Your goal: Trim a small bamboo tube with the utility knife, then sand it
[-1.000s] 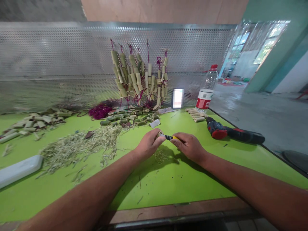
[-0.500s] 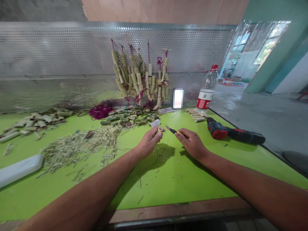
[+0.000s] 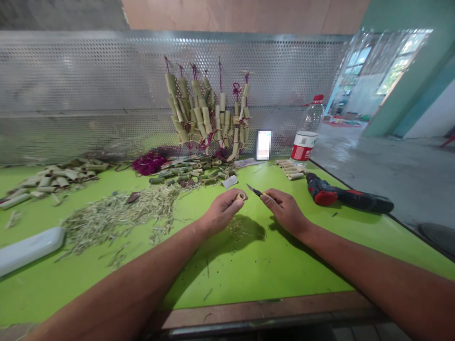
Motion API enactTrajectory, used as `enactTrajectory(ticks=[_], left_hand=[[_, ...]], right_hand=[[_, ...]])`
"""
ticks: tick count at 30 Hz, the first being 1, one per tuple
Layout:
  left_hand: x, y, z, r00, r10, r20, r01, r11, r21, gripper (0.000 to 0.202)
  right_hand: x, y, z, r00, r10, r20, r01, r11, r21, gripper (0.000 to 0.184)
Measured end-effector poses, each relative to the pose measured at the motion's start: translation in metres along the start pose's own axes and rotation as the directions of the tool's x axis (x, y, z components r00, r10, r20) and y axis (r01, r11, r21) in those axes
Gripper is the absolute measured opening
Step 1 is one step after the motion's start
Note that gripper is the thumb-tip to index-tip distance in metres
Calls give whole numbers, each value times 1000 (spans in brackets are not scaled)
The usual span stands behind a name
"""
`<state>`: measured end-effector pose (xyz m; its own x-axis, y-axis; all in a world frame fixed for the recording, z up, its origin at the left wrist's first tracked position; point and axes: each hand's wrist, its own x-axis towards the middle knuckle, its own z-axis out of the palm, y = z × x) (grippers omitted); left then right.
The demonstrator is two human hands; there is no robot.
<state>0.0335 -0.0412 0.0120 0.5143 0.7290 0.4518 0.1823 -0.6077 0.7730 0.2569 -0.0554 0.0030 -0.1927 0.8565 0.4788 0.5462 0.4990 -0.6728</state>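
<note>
Mid-trim here: left hand [image 3: 222,212] pinching a bamboo tube [image 3: 241,196], right hand [image 3: 286,211] clenching a craft knife [image 3: 255,191] pointed at 11 o'clock, and the blade needs to close in.

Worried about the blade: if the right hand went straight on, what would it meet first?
Likely the white paper scrap beside the bamboo pieces, though the bamboo tube in the left hand sits close to that line.

No words can be read here. Past the right hand [image 3: 285,211] stands a plastic bottle [image 3: 307,122] with a red and white label [image 3: 302,152], but its print is too small to read.
</note>
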Motion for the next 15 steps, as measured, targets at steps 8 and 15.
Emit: enactTrajectory(ticks=[8, 15], left_hand=[[0, 5, -1, 999, 18, -37, -17, 999, 32, 27], [5, -2, 1, 957, -267, -108, 184, 855, -485, 32]], right_hand=[[0, -2, -1, 1000, -2, 24, 2, 1000, 11, 43], [1, -1, 0, 1000, 17, 6, -17, 1000, 11, 43]])
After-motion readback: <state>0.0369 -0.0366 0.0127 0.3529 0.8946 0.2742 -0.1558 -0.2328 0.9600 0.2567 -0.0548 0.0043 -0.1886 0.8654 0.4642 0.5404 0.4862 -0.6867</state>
